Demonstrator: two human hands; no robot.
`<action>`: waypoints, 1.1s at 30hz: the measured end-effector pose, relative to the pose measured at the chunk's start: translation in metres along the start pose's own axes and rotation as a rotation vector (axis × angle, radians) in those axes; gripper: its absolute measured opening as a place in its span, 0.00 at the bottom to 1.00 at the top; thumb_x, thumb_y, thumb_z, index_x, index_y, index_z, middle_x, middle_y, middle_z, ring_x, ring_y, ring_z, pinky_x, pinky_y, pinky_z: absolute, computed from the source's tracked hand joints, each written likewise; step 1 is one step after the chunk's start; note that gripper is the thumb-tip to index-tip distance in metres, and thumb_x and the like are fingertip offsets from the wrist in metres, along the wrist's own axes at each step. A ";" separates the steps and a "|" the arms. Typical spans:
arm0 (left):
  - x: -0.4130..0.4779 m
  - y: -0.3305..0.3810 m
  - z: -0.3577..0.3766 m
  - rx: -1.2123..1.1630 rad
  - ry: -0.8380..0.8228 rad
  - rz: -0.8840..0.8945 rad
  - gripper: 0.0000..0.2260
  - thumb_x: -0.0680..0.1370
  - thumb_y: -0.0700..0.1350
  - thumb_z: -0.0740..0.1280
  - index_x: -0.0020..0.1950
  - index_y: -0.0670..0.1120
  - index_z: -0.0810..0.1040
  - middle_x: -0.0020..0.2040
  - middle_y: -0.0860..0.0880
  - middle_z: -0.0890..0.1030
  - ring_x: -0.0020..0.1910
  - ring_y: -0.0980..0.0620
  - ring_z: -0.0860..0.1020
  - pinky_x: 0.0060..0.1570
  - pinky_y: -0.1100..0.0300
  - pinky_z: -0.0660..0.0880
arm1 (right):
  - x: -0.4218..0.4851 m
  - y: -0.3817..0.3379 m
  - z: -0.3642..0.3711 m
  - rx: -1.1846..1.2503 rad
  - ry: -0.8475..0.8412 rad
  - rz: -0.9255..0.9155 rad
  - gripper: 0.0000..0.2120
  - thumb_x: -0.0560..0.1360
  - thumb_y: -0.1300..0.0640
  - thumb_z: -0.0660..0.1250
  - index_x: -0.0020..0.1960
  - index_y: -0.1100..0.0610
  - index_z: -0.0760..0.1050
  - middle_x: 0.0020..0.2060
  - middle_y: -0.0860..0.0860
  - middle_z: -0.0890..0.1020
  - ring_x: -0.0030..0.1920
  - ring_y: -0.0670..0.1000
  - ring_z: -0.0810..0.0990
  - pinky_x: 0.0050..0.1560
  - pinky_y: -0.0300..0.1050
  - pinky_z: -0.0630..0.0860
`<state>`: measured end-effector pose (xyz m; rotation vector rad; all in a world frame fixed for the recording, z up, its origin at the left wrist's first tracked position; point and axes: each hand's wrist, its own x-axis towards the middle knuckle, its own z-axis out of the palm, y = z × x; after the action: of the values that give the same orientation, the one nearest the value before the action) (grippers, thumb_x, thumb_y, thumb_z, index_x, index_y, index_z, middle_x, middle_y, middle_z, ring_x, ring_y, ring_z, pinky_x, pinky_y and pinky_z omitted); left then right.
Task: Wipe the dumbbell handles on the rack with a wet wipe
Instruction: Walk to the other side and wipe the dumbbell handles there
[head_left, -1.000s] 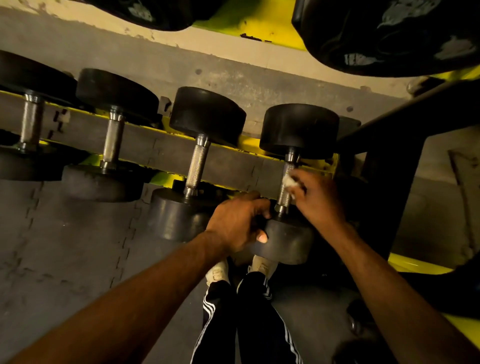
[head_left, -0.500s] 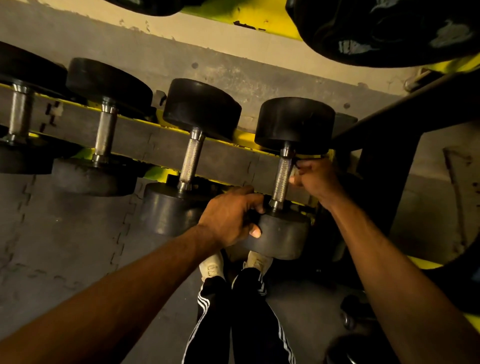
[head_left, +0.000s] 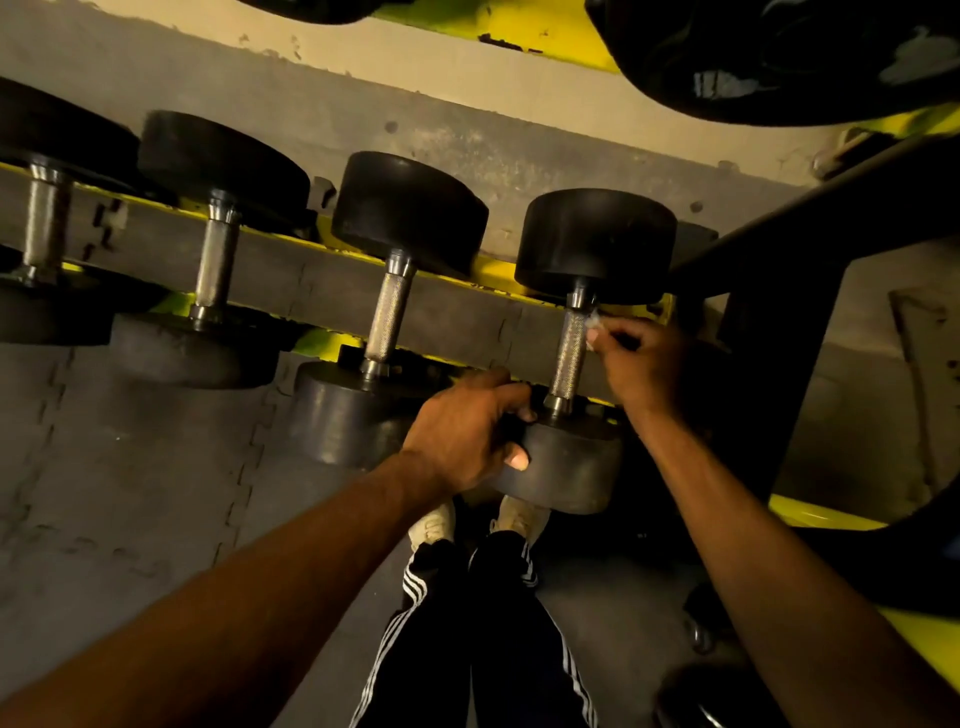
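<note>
Several black dumbbells lie side by side on a yellow rack (head_left: 322, 338). The rightmost dumbbell (head_left: 597, 244) has a knurled steel handle (head_left: 569, 358). My left hand (head_left: 467, 431) grips the rim of its near head (head_left: 571, 467). My right hand (head_left: 644, 364) pinches a small white wet wipe (head_left: 592, 330) against the right side of the handle, near its far end. Most of the wipe is hidden in my fingers.
Another dumbbell (head_left: 387, 317) lies just left of the one I hold, with two more further left. A large black weight (head_left: 779, 52) hangs overhead at the top right. A dark rack upright (head_left: 779, 364) stands right of my right hand. My legs (head_left: 467, 623) and shoes are below.
My right hand has slid up the handle from its near part toward the far head, then drawn off to the handle's right side. My left hand has kept its grip on the near head.
</note>
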<state>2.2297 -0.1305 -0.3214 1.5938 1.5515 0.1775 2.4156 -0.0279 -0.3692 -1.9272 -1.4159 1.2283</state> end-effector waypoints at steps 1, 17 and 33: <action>-0.001 -0.001 0.000 -0.002 0.008 -0.002 0.18 0.68 0.50 0.78 0.56 0.51 0.79 0.57 0.52 0.76 0.59 0.49 0.74 0.53 0.54 0.73 | -0.008 0.004 -0.004 -0.059 -0.068 -0.032 0.05 0.73 0.61 0.74 0.48 0.53 0.83 0.41 0.47 0.83 0.39 0.35 0.78 0.37 0.24 0.71; -0.003 -0.017 0.011 -0.050 0.121 0.134 0.18 0.68 0.53 0.75 0.55 0.50 0.79 0.57 0.49 0.77 0.58 0.46 0.74 0.50 0.48 0.77 | -0.020 0.008 -0.004 -0.586 -0.445 -0.589 0.06 0.76 0.60 0.71 0.52 0.60 0.83 0.46 0.46 0.72 0.46 0.48 0.77 0.47 0.42 0.76; -0.009 -0.029 0.023 -0.082 0.229 0.211 0.17 0.69 0.49 0.79 0.55 0.49 0.81 0.54 0.48 0.78 0.54 0.44 0.77 0.46 0.49 0.79 | -0.002 -0.077 0.031 -1.477 -0.487 -0.573 0.14 0.77 0.62 0.65 0.62 0.61 0.77 0.63 0.58 0.73 0.58 0.60 0.79 0.49 0.51 0.77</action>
<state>2.2207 -0.1541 -0.3503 1.7171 1.5216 0.5503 2.3487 -0.0054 -0.3245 -1.5498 -3.4191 0.2291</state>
